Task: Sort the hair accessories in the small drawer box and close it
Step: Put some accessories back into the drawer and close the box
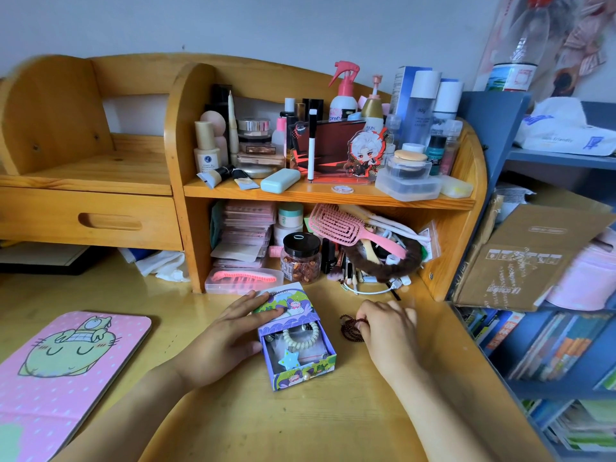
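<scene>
Wooden desk (pixel 253 425) across the lower view, with a wooden shelf unit (pixel 186 195) standing along its back edge, crowded with cosmetic bottles above and a pink hairbrush (pixel 336 225) and a black-lidded jar (pixel 301 258) in the compartment below. Pink cartoon-printed pad (pixel 66 358) lying flat at the left of the desk. Blue bookshelf (pixel 550 345) at the right, stacked with books and cardboard.

Small drawer box (pixel 293 331) near the middle of the desk, in front of the shelf unit, its drawer pulled out toward the camera and open. Left hand (pixel 230 335) resting flat against the box's left side and top, fingers spread across the printed lid, nothing held in its grip. Right hand (pixel 386 328) just right of the box, knuckles up, fingertips pinched onto a dark red beaded hair tie (pixel 350 328) lying on the desk surface.

Inside the drawer: a cream spiral hair tie (pixel 301 335) toward the back, a blue star-shaped clip (pixel 288 360) near the front wall, and clear plastic packets beneath.
</scene>
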`<action>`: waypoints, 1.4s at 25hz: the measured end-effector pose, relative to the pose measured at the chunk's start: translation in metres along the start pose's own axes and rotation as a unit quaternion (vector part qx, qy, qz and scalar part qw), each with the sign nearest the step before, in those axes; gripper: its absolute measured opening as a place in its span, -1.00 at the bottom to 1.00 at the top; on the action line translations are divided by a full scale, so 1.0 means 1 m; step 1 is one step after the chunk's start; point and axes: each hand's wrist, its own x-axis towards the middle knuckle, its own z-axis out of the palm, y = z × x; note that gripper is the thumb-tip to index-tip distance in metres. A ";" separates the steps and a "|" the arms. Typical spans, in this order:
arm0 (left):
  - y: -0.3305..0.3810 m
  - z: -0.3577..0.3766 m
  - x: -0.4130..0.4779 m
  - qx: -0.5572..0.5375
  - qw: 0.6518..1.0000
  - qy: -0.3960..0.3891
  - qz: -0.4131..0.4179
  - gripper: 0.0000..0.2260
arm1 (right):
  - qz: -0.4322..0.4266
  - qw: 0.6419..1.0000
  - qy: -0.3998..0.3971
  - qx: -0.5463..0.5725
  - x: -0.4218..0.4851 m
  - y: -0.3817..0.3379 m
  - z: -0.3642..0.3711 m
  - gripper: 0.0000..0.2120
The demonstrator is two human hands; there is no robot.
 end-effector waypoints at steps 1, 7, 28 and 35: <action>0.000 0.000 0.000 0.000 1.000 0.000 0.000 -0.51 | 0.002 1.000 0.000 -0.001 0.000 0.000 0.000 -0.93; 0.000 0.000 0.000 0.001 1.000 -0.003 -0.002 -0.51 | 0.032 0.997 -0.054 -0.033 0.005 -0.004 -0.003 -0.88; -0.001 0.001 0.000 -0.003 1.000 0.003 0.004 -0.50 | 0.000 0.998 -0.039 -0.052 -0.010 -0.005 -0.013 -0.97; -0.003 0.001 0.000 -0.003 1.000 0.001 0.008 -0.50 | 0.065 0.982 -0.065 0.167 -0.021 0.015 -0.035 -0.89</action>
